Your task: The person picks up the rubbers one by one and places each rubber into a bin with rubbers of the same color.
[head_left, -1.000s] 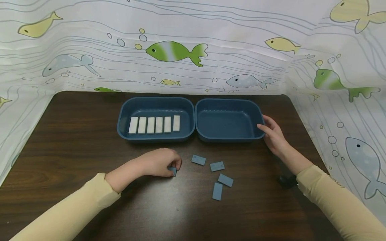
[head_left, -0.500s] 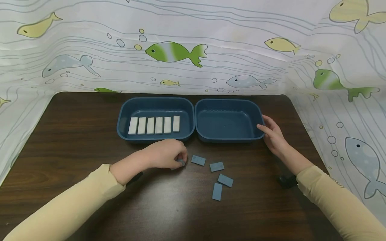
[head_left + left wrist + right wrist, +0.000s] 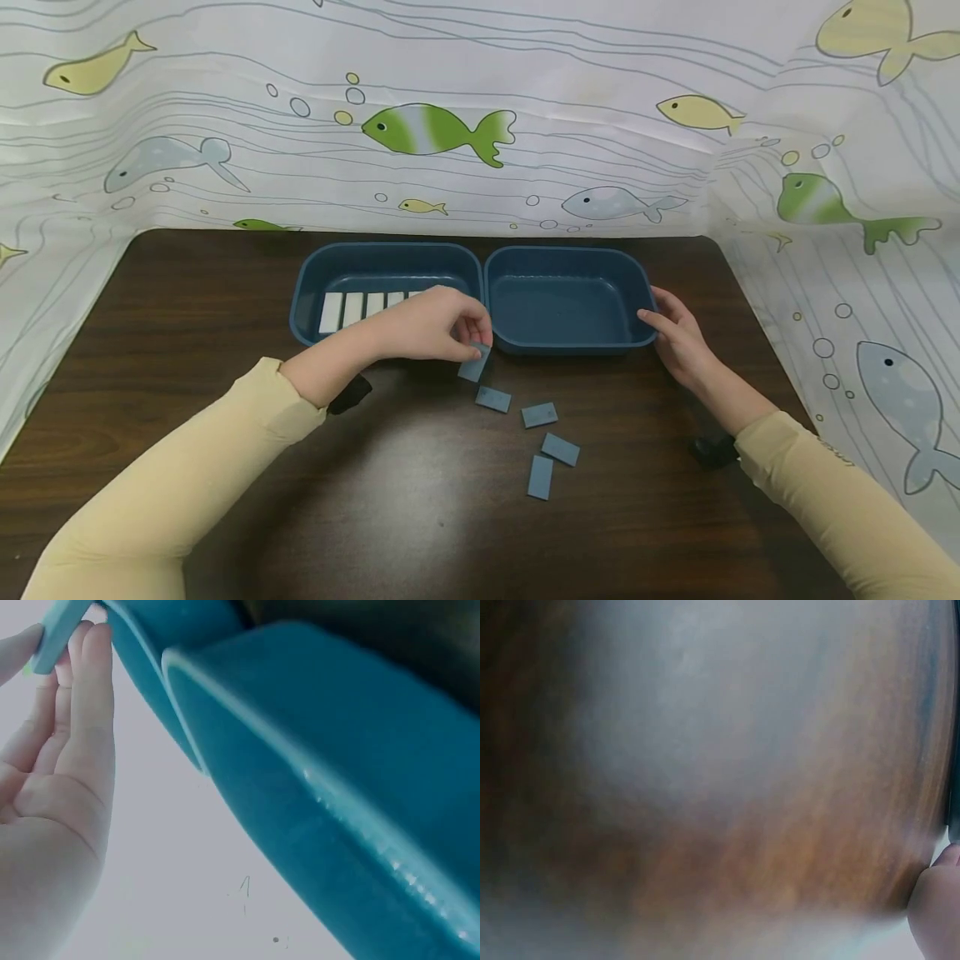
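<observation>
left hand [image 3: 427,323]: pinching a blue-grey tile [image 3: 474,366], pretty near the right bin [image 3: 570,310] | right hand [image 3: 681,343]: pinching that bin's side | four loose tiles [image 3: 540,415] chilling on the counter [image 3: 420,517]

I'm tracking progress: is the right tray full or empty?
Empty: the head view shows the right tray bare inside; the left hand holds a tile outside it.

Dark wood-grain table [image 3: 420,517]; white backdrop [image 3: 577,75] behind, printed with green fish [image 3: 423,129], yellow fish [image 3: 697,112], bubbles [image 3: 300,107]
</observation>
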The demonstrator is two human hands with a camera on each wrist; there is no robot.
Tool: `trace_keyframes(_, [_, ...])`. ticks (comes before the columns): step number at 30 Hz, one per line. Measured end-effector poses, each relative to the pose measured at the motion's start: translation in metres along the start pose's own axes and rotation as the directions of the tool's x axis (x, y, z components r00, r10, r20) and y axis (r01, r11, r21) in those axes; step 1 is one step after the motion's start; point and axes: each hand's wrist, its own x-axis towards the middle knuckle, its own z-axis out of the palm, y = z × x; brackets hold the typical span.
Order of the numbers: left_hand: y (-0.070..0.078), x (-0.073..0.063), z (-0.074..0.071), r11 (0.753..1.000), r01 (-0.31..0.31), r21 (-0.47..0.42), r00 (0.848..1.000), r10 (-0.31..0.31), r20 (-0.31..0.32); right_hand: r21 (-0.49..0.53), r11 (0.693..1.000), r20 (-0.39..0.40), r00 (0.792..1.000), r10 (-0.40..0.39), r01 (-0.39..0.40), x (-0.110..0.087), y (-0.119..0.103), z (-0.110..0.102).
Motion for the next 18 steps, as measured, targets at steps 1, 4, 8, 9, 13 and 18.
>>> trace_keyframes(1, [0.0, 0.003, -0.003, 1.0, 0.002, 0.005, 1.0, -0.002, -0.004, -0.002, 1.0, -0.002, 1.0, 0.001, -0.001, 0.0, 0.0, 0.0])
trace_keyframes(4, [0.001, 0.014, -0.012, 1.0, 0.004, 0.02, 1.0, -0.004, -0.019, -0.007, 1.0, -0.003, 1.0, 0.001, -0.001, -0.001, 0.0, -0.001])
trace_keyframes(8, [0.001, 0.028, -0.021, 0.999, -0.002, 0.034, 0.999, 0.003, -0.045, -0.014, 1.0, -0.005, 1.0, -0.004, 0.004, -0.001, 0.0, -0.002])
trace_keyframes(9, [0.001, 0.032, -0.023, 0.999, -0.005, 0.035, 0.999, 0.006, -0.049, -0.017, 1.0, -0.006, 1.0, -0.003, 0.003, -0.001, 0.0, -0.002])
trace_keyframes(13, [0.002, 0.046, -0.028, 1.0, -0.014, 0.026, 0.998, 0.015, -0.062, -0.023, 1.0, -0.006, 1.0, -0.001, 0.0, 0.0, 0.0, -0.003])
trace_keyframes(18, [-0.003, 0.062, -0.032, 1.0, -0.003, 0.022, 0.998, 0.005, -0.059, -0.035, 0.999, -0.001, 1.0, 0.001, -0.001, 0.001, 0.001, -0.001])
